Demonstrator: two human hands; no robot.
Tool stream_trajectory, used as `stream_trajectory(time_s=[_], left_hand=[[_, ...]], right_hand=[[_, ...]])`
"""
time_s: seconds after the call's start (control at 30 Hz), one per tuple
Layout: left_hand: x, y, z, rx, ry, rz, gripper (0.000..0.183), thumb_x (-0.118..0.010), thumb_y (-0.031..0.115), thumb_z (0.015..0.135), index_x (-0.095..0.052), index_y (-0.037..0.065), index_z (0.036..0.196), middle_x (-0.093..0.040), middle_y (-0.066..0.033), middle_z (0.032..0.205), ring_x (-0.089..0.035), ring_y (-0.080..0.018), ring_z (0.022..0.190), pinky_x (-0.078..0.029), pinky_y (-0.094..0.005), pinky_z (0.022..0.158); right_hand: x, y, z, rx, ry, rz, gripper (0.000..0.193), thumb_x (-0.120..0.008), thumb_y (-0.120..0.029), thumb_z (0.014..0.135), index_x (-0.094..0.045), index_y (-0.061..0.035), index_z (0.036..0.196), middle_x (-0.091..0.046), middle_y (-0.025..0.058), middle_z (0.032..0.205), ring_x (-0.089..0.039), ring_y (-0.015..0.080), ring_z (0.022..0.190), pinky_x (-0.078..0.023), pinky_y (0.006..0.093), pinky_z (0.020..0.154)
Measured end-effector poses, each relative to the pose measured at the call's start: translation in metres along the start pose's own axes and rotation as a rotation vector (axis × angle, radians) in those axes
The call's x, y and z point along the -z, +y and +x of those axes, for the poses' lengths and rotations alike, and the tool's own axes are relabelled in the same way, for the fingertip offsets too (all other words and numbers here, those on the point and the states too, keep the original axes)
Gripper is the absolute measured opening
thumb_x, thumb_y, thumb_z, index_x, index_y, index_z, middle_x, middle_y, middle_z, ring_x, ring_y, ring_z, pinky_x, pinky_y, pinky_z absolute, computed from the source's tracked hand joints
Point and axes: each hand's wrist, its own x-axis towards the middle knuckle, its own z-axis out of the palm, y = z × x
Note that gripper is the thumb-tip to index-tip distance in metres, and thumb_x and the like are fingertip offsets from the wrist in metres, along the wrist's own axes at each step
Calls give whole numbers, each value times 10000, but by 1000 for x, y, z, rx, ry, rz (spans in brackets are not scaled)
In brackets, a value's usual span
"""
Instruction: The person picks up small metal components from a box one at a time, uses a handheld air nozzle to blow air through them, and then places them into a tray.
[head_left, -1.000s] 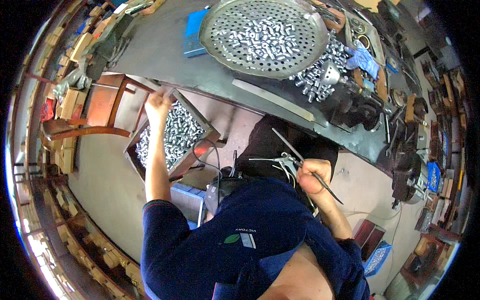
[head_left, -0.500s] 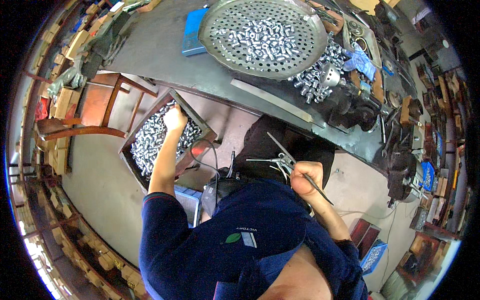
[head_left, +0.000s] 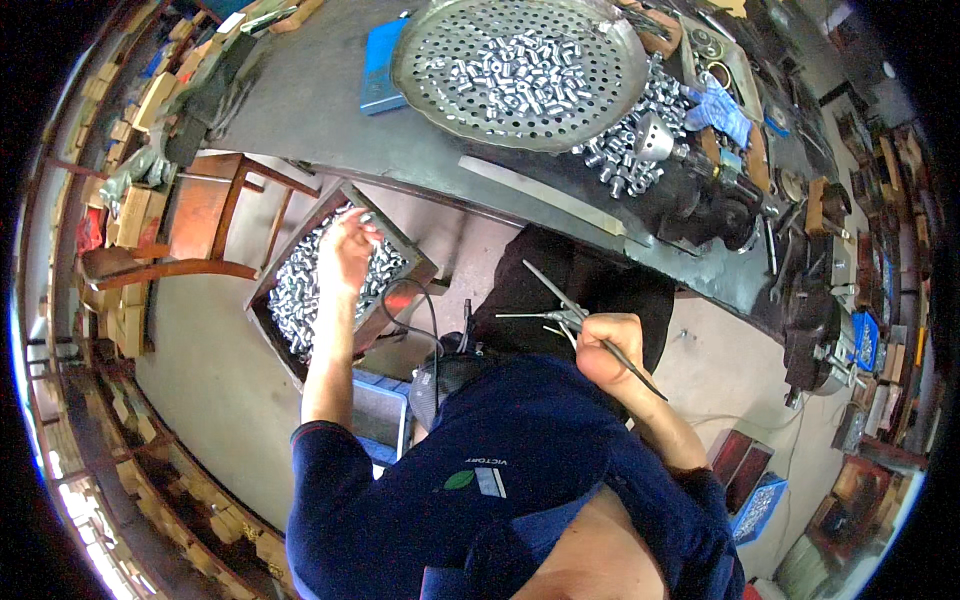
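Observation:
My left hand (head_left: 347, 250) is over a wooden box (head_left: 418, 275) heaped with small shiny metal fittings (head_left: 302, 285). Its fingers are bent together, and a bright bit shows by the fingertips; whether it is a fitting in the grip is too blurred to tell. In front of my body, my right hand (head_left: 608, 350) is closed around a long, tapered file (head_left: 552, 284), its dark end sticking out behind the fist. Thin, pale metal prongs (head_left: 530, 316) also stick out from this grip, crossing the file; their kind is unclear.
On the bench (head_left: 300, 110) stands a round perforated metal tray (head_left: 425, 95) of fittings, next to a blue box (head_left: 382, 70). More fittings are piled beside a dark machine (head_left: 705, 205). A wooden chair (head_left: 205, 215) stands left of the box; a blue crate (head_left: 380, 415) sits near my left arm.
My left hand has drawn back a little toward me from the fittings, its fingers now more visible. My right hand and the file have shifted only slightly.

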Motion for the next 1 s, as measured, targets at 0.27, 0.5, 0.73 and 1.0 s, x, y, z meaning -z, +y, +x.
stream_trajectory(time_s=[0.27,0.5,0.73,1.0], left_hand=[[-137,-65,-54,446,-291,-178,237,-582,160,856,-570,-45,974,-595,-77,736,-566,-164,604,-493,-391,684],[-157,-80,-74,575,-444,30,308,-527,263,901,-564,-39,949,-557,-74,596,-541,-184,433,-514,-341,591],[-172,-73,-78,460,-568,371,170,-591,103,862,-584,-52,933,-627,-116,717,-629,-194,599,-531,-283,589],[-183,-74,-74,396,-668,480,176,-615,28,819,-565,-44,971,-628,-105,862,-633,-189,737,-524,-293,674]], right_hand=[[13,-14,13,133,-12,-1,579,-551,-528,791,-326,-55,542,-298,76,493,-338,238,425,-252,345,423],[19,-17,16,219,-20,-63,398,-678,-291,651,-364,-52,596,-359,91,527,-409,289,465,-307,353,447],[12,-12,15,205,-56,-213,236,-658,-196,605,-470,-53,606,-477,108,549,-523,296,505,-394,348,458],[6,6,8,69,41,27,360,-685,-246,697,-404,-57,578,-433,78,516,-468,174,467,-369,299,451]])
